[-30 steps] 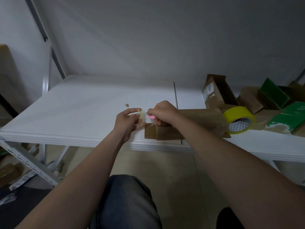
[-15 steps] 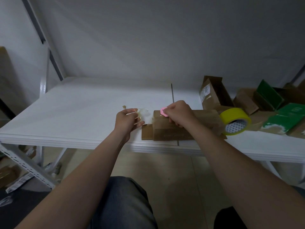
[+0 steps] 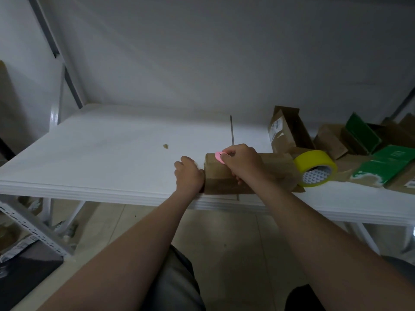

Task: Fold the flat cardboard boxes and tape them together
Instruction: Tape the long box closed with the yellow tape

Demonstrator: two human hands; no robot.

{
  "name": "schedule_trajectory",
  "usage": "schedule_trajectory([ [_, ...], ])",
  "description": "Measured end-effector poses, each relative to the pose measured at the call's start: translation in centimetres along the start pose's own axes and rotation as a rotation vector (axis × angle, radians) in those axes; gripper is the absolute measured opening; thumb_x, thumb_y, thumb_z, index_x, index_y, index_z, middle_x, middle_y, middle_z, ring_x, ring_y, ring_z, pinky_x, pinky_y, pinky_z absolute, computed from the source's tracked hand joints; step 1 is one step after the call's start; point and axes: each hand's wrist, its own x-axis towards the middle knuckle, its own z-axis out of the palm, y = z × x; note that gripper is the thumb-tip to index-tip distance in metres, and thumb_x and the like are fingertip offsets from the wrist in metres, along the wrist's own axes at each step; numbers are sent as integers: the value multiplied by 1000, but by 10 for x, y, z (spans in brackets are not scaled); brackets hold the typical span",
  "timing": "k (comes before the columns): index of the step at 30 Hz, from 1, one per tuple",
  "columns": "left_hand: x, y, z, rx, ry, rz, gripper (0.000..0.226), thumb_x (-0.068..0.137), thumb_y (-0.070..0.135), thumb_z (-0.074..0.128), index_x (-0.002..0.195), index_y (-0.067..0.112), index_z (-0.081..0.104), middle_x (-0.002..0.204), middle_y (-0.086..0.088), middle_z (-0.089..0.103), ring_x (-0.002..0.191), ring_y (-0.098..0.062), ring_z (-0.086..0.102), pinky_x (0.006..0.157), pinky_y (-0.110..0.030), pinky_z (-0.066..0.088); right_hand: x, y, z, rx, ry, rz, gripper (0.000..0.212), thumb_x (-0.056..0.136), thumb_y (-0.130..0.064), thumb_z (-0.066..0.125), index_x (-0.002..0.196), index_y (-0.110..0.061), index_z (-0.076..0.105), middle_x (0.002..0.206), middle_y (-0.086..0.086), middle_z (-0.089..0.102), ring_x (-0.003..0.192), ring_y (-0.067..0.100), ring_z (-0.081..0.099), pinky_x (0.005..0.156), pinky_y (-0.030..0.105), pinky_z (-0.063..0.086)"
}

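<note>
Nearest the camera, both forearms reach out over the lap toward the front edge of the white tabletop [image 3: 101, 158]. The left hand [image 3: 189, 176] sits against the left end of the cardboard box [image 3: 277, 168], knuckles up. Its fingers bend down out of sight, so I cannot tell whether it presses the end flap or grips something there. The right hand [image 3: 241, 163] lies over the top of the box and pinches a small pink cutter [image 3: 218, 157] between thumb and fingers at the top left corner.

The box lies lengthways along the tabletop's front edge, already folded into a closed shape. A faint gloss by the cutter suggests tape on that end, though the strip is hard to make out. I judge that this box is formed and its left end is being sealed, with the tape about to be cut or smoothed down. Its right end is partly hidden behind the arm.

Just beside that end, the yellow tape roll [image 3: 315, 170] stands on its edge. Farther right and behind are more pieces: an open carton [image 3: 285, 129] standing up and green-printed cartons [image 3: 386, 163], some of which look flat. Most of the folding and taping therefore seems left to do. A small brown scrap [image 3: 165, 146] lies alone farther back.
</note>
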Motion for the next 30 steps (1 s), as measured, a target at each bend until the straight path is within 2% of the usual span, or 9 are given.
schedule_trajectory([
  [5,8,-2,-19,-136,-91,-46,30,90,18,61,116,10,46,123,-11,41,105,-33,52,97,-41,48,2,7,5,31,28,-23,34,100,-40,59,130,-27,68,114,-1,74,56,10,61,41,17,46],
  [9,5,4,-46,-603,-65,-158,12,90,31,57,96,25,66,127,-9,56,101,-26,58,75,-35,54,1,7,2,108,47,-8,52,95,-57,57,142,-34,55,130,1,66,49,12,63,40,15,45],
  [12,-3,22,-69,-729,-51,-144,27,100,38,53,94,19,72,130,-5,55,100,-23,57,65,-30,56,-1,4,-2,112,34,-7,57,95,-61,54,143,-31,53,131,3,64,51,14,64,42,17,47],
  [14,-12,40,-79,-675,-53,-72,45,103,49,45,89,18,74,132,-3,49,105,-21,54,65,-31,56,-1,0,-6,168,40,-56,54,94,-57,60,139,-27,58,133,0,64,74,13,67,53,18,49],
  [16,-23,59,-86,-624,-124,-13,54,104,54,38,90,17,74,117,-2,55,102,-20,54,68,-33,58,-3,-8,-13,240,58,-108,51,90,-52,69,133,-23,65,121,-9,66,91,7,61,67,15,44],
  [19,-35,81,-88,-586,-233,51,57,105,54,35,96,13,75,105,5,55,102,-21,55,76,-39,60,-7,-18,-27,314,57,-175,41,86,-41,78,119,-18,74,79,-18,59,70,-1,54,70,19,44],
  [23,-39,90,-82,-600,-257,90,55,107,49,35,98,15,78,96,0,55,89,-22,56,87,-48,58,-11,-16,-41,390,56,-142,20,91,-27,75,95,-8,79,66,-5,66,44,-1,55,49,11,42],
  [28,-33,84,-79,-1145,-188,-152,65,110,41,32,88,-1,77,72,-5,41,68,-19,48,76,-46,63,-20,-10,-55,382,79,-73,21,94,-30,71,81,-13,73,56,-3,63,40,7,53,43,16,44],
  [30,-33,87,-79,-1236,-180,-214,71,110,42,29,86,-6,74,67,-6,40,65,-20,50,73,-44,64,-22,-11,-57,439,104,-41,23,95,-29,70,77,-15,69,56,0,62,40,10,53,47,21,48],
])
